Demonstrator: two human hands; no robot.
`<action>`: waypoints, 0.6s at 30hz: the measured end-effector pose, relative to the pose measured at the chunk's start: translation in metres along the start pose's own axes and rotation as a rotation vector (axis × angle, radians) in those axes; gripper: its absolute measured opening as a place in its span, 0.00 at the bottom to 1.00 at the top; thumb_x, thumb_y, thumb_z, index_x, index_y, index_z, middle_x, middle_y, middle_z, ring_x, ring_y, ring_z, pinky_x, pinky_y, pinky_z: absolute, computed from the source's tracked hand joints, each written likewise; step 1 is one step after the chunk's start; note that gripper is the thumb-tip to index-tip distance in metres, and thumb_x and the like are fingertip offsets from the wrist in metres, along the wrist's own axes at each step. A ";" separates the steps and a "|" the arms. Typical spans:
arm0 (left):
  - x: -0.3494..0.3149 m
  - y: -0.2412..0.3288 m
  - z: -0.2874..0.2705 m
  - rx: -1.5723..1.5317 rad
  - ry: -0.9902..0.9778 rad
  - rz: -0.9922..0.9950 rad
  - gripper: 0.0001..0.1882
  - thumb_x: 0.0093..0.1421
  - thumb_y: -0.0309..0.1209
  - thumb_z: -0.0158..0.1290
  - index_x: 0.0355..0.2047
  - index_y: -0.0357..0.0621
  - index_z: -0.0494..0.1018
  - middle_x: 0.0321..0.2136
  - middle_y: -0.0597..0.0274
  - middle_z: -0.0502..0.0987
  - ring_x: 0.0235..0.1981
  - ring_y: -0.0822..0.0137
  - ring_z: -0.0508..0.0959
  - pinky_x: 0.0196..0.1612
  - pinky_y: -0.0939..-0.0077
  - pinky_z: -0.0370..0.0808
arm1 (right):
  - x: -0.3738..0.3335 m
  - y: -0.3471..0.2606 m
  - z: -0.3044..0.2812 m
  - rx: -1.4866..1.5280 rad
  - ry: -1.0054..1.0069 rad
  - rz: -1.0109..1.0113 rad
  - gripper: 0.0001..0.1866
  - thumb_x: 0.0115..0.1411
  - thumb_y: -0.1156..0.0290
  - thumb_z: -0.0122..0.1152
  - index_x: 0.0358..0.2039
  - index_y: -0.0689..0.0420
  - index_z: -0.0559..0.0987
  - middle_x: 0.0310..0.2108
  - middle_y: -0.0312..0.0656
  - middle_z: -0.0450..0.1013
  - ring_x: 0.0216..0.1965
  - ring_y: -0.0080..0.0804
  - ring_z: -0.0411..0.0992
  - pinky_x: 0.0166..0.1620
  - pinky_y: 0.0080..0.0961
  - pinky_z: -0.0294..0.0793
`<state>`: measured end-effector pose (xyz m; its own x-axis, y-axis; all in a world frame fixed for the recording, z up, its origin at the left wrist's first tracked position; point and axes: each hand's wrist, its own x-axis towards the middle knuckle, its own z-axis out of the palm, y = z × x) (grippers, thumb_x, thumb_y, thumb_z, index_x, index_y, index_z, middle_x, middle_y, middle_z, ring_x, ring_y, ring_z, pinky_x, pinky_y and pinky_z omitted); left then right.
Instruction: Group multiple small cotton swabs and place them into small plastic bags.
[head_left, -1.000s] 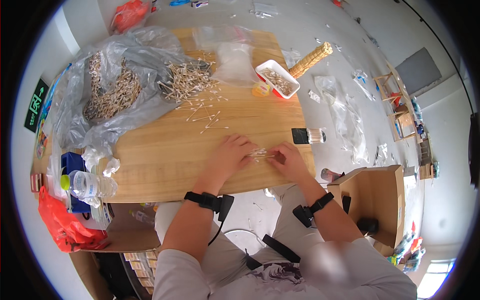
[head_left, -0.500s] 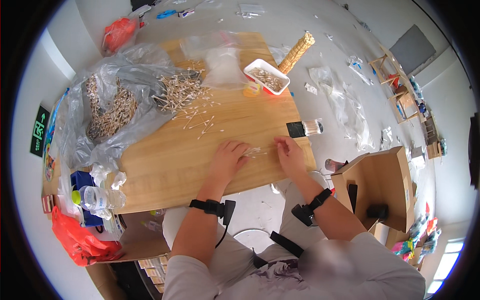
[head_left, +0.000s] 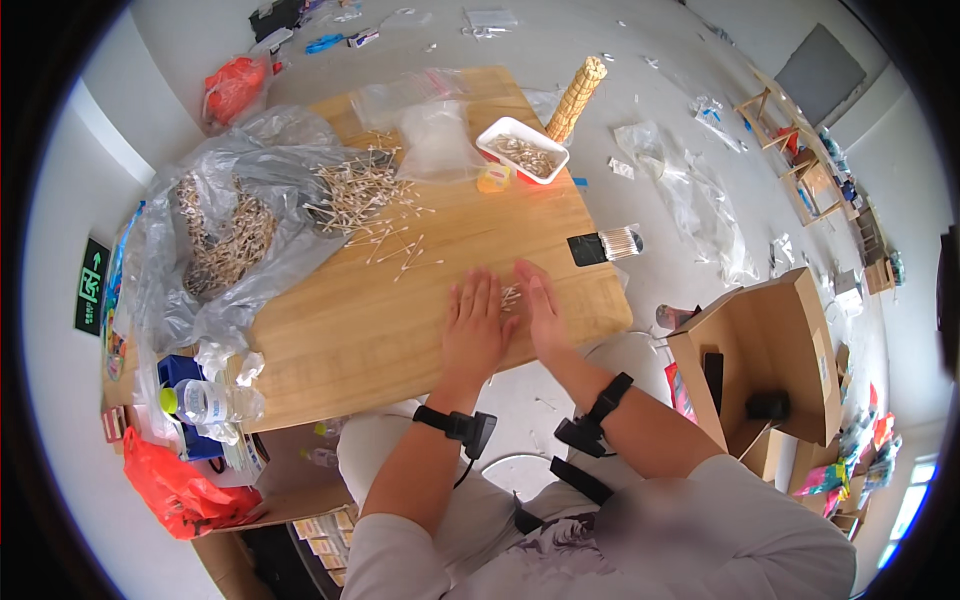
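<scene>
1. A wooden table (head_left: 340, 365) seen from above; clock directions run from the two hands, twelve pointing away from the person.
2. The left hand (head_left: 476, 318) lies palm down, opened flat, fingers stretched and thumb angled toward three o'clock; it has hold of nothing that shows.
3. The right hand (head_left: 545, 315) is straight-fingered and tipped on edge, palm facing nine o'clock; it too grips nothing visible.
4. A small cluster of cotton swabs (head_left: 510, 297) lies on the table between the hands; whether either hand touches it, I cannot tell.
5. At ten o'clock, a loose heap of swabs (head_left: 362, 192) spills stray ones toward the hands; beyond it, a grey plastic bag (head_left: 290, 135) holds many more.
6. At eleven, a clear bag (head_left: 440, 140); at twelve, a white tray (head_left: 539, 140) with swabs inside, a small yellow container (head_left: 493, 178) just beside it.
7. At two, a black pad (head_left: 586, 250) beside a neat row of swabs (head_left: 620, 242); at eight, a clear bottle (head_left: 205, 402); past three, an open cardboard box (head_left: 785, 345).
</scene>
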<state>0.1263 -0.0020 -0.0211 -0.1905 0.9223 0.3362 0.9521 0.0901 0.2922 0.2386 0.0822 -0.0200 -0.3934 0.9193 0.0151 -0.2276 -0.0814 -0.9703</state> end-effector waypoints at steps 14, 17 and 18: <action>0.003 -0.043 -0.035 -0.156 -0.119 0.059 0.20 0.63 0.32 0.60 0.56 0.48 0.78 0.53 0.61 0.79 0.55 0.54 0.75 0.59 0.55 0.71 | 0.003 -0.031 -0.062 -1.264 -0.274 -0.539 0.25 0.63 0.72 0.56 0.62 0.57 0.72 0.67 0.45 0.67 0.69 0.46 0.63 0.74 0.47 0.57; -0.005 -0.028 -0.026 -0.021 -0.032 0.069 0.25 0.66 0.35 0.57 0.62 0.41 0.72 0.60 0.52 0.74 0.63 0.48 0.71 0.66 0.52 0.66 | 0.003 -0.028 -0.063 -1.274 -0.284 -0.537 0.26 0.63 0.70 0.56 0.62 0.58 0.72 0.67 0.44 0.67 0.70 0.45 0.62 0.75 0.46 0.55; -0.009 -0.021 -0.021 0.045 0.042 0.105 0.30 0.67 0.37 0.55 0.66 0.36 0.67 0.65 0.45 0.70 0.67 0.44 0.67 0.70 0.49 0.62 | 0.003 -0.029 -0.062 -1.278 -0.290 -0.538 0.26 0.63 0.70 0.56 0.62 0.58 0.72 0.67 0.44 0.67 0.70 0.44 0.61 0.75 0.45 0.55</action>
<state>0.1026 -0.0201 -0.0116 -0.0977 0.9111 0.4004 0.9769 0.0110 0.2135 0.2995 0.1115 -0.0071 -0.7203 0.6023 0.3441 0.4830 0.7915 -0.3744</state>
